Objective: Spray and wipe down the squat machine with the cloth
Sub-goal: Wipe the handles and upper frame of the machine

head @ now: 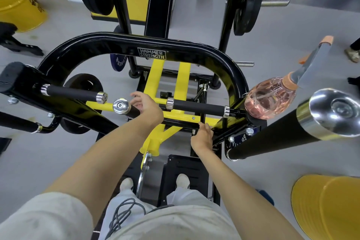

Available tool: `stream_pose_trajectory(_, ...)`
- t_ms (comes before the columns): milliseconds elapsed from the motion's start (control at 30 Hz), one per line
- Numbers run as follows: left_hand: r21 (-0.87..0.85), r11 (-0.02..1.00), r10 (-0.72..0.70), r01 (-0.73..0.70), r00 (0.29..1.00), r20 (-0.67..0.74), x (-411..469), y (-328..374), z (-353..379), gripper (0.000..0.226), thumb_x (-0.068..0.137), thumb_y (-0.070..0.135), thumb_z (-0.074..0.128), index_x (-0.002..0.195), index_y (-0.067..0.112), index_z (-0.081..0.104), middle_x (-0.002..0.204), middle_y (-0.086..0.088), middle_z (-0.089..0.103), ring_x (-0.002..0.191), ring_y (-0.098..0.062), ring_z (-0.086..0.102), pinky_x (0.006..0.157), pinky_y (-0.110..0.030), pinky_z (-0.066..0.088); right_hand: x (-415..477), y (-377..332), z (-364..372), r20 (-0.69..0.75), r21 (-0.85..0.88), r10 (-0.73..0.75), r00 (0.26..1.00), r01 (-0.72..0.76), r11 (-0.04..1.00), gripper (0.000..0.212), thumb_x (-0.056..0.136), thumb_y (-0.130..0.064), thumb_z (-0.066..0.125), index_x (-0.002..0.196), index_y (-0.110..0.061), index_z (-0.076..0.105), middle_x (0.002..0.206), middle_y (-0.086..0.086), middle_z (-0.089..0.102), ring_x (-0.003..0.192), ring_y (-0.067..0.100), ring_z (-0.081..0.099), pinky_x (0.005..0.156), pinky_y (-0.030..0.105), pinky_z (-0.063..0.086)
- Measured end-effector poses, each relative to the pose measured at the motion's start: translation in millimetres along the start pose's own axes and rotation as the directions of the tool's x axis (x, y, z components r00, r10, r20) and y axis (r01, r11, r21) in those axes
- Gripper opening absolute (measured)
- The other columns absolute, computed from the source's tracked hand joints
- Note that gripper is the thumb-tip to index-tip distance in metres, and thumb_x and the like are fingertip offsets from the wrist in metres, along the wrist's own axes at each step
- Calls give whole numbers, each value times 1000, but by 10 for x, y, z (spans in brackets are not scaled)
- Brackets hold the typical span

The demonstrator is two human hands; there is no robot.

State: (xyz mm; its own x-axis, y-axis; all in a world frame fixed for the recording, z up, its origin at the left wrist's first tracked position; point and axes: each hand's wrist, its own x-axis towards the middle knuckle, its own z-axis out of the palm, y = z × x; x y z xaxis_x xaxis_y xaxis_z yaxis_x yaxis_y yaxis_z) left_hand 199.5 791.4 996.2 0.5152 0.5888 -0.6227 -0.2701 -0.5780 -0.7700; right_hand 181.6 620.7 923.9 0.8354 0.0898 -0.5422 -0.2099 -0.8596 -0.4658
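Step in hand (judged): wiping the inner handle grip (pixel 134 112) of the squat machine (pixel 152 43). Best done by wrapping the cloth right round the grip and drawing it along from chrome cap to frame, while the right hand (pixel 202 137) steadies on the black crossbar (pixel 181 124). Cloth not visible, possibly hidden under the left hand (pixel 148 106) on the grip; cannot tell whether either hand's fingers (pixel 202 124) close or hold anything. The spray bottle (pixel 269 99) rests on the machine's right side, well apart from both hands.

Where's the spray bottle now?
Head view, right side: the clear spray bottle of pink liquid rests on the black squat machine frame, just past the outer end of the right-hand black foam handle.
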Motion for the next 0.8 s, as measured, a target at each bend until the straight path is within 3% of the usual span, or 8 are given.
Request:
stream_pose_trajectory(100,226,973,-22,44,995,-101,-58,94,74,29,83,32,58,95,7,67,82,-7,69,79,-24,68,92,-43,46,-4,-35,-32,-29,9,7,1000,-7,1000,69,90,3,49,150,-17,22,159,4,12,145,24,13,107,38,35)
stream_pose_trajectory(200,241,968,-22,72,979,-204,-51,236,117,42,87,38,54,83,-3,63,77,-10,68,90,-17,69,98,-38,44,0,-48,-47,-25,11,21,999,-21,1000,67,91,2,48,150,-17,23,158,3,15,144,24,17,106,40,38)
stream_pose_trajectory(300,-66,998,-34,23,984,-172,-1,281,174,19,82,23,62,79,4,61,80,-16,67,82,-29,66,94,-45,45,15,-30,-30,-3,21,23,1000,-23,1000,62,92,3,45,148,-15,27,156,4,22,142,24,22,105,41,41)
stream_pose_trajectory(433,-531,831,-23,-165,944,-329,203,326,220,15,88,12,52,97,16,63,87,-2,61,78,-20,59,82,-33,44,73,-3,-61,-39,104,53,998,-49,993,62,89,5,43,146,-17,32,148,6,37,135,22,35,101,38,43)
stream_pose_trajectory(567,-562,786,73,-259,941,-331,236,419,-9,19,87,14,53,103,21,61,90,-1,66,83,-23,62,103,-51,30,135,13,-80,-38,140,51,998,-46,989,61,90,5,43,146,-18,34,144,10,42,133,26,37,97,38,45)
stream_pose_trajectory(667,-626,668,195,-402,906,-375,200,666,-220,31,89,8,49,115,19,60,105,-6,63,85,-21,57,91,-36,40,158,61,-79,-30,198,58,998,-51,979,60,91,6,41,146,-17,35,144,13,41,132,28,39,97,36,44)
stream_pose_trajectory(733,-715,470,226,-517,854,-469,118,880,-421,33,93,13,49,124,21,57,122,-2,56,87,-13,51,74,-23,44,152,90,-85,-26,234,64,998,-57,971,61,90,9,39,146,-15,35,145,12,41,131,29,41,97,34,43)
stream_pose_trajectory(800,-703,444,216,-555,828,-517,-7,997,-617,24,93,20,51,116,22,60,120,-1,59,96,-20,57,74,-32,52,148,124,-97,-26,311,56,998,-45,949,62,89,12,37,145,-13,36,141,12,45,129,28,44,97,32,41)
